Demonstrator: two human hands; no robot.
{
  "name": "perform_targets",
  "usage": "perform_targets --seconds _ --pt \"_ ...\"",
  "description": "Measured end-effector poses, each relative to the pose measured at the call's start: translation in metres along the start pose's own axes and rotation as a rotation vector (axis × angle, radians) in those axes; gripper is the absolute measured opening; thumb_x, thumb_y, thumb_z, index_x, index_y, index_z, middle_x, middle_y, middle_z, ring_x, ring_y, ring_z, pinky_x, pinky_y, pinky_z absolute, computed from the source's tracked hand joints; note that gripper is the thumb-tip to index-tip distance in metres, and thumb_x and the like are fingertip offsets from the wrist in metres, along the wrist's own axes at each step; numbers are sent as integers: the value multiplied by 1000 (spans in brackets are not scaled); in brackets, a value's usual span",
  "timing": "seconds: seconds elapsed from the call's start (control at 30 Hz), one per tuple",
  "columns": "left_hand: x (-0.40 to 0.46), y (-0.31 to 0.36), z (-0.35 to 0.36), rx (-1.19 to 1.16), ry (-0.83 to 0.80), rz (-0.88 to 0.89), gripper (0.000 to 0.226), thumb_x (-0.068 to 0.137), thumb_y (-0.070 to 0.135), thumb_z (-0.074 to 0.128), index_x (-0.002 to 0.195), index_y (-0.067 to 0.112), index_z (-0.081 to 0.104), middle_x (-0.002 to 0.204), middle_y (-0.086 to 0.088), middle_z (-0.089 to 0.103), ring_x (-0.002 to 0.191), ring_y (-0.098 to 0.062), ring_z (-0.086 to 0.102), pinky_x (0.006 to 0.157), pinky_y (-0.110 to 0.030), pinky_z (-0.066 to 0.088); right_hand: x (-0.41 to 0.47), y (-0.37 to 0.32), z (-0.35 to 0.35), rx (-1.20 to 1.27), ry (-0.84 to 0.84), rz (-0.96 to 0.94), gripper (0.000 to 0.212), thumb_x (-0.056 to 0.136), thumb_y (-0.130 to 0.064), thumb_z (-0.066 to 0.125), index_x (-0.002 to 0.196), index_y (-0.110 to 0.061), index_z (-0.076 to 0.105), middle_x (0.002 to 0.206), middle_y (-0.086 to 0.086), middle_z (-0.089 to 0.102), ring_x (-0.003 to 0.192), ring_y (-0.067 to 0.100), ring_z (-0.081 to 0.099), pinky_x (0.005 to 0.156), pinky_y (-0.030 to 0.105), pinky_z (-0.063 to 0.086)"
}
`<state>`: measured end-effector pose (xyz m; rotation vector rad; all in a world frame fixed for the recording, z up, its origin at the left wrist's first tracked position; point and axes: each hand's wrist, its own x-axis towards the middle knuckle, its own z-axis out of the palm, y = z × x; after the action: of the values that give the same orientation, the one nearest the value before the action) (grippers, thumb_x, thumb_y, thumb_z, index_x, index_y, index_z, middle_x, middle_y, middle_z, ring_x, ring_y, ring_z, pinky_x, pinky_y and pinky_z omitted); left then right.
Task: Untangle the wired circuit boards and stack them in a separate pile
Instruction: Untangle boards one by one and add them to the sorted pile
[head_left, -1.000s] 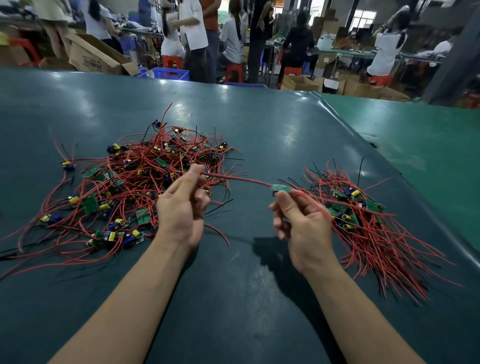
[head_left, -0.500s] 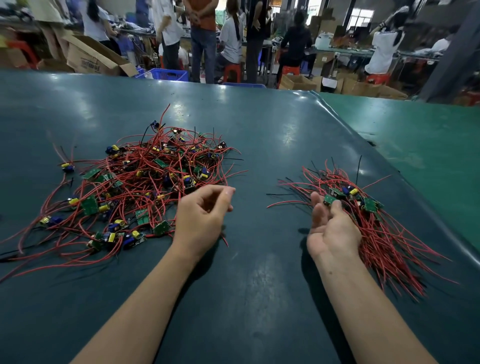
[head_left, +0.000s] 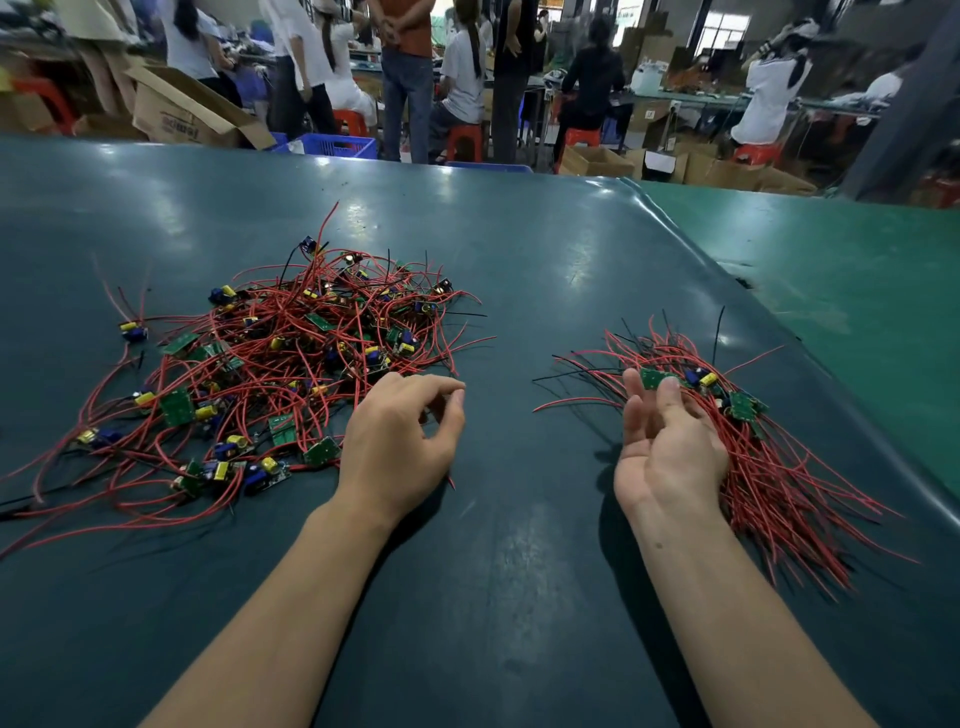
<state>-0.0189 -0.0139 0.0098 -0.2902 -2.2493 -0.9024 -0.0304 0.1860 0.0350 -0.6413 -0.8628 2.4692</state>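
Left hand hovered beside the near edge of the tangled heap, fingers loosely curled with thumb and forefinger apart and holding nothing; right hand lay palm-up and relaxed against the sorted pile, fingertips touching a green board at its far end, gripping nothing. Both groups rested on the dark, glossy bench, well apart, with bare surface between the hands. Judged risk: the thin, springy red leads in the heap loop through one another, so lifting one board would likely drag neighbours along or scatter them; a hard tug could strain a lead where it meets its board. Boards were small, flat, green rectangles bearing yellow and blue cylindrical parts; the sorted pile's leads fanned out roughly parallel beyond the right wrist.
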Motion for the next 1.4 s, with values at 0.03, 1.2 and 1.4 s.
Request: perform_targets --seconds 0.03,1.2,1.4 --pt "0 -1 1 9 -5 -1 7 86 9 70 91 9 75 78 4 69 72 -23 57 70 -37 51 0 0 1 -3 -6 -7 14 96 -4 58 87 -11 51 89 9 63 63 14 72 51 16 52" --pt "11 -23 6 434 -161 -383 25 95 26 59 115 12 62 118 -11 50 111 -31 47 92 -42 41 -14 20 4 -449 -331 -5 33 95 -16 57 63 -10 61 62 7 67 41 12 43 38 18 27" --pt "9 -20 3 381 -15 -292 16 93 23 63 101 10 68 105 -12 66 98 -35 53 85 -43 41 -15 22 5 -515 -393 -11 31 95 -16 57 65 -8 61 62 6 67 39 12 44 38 18 28"
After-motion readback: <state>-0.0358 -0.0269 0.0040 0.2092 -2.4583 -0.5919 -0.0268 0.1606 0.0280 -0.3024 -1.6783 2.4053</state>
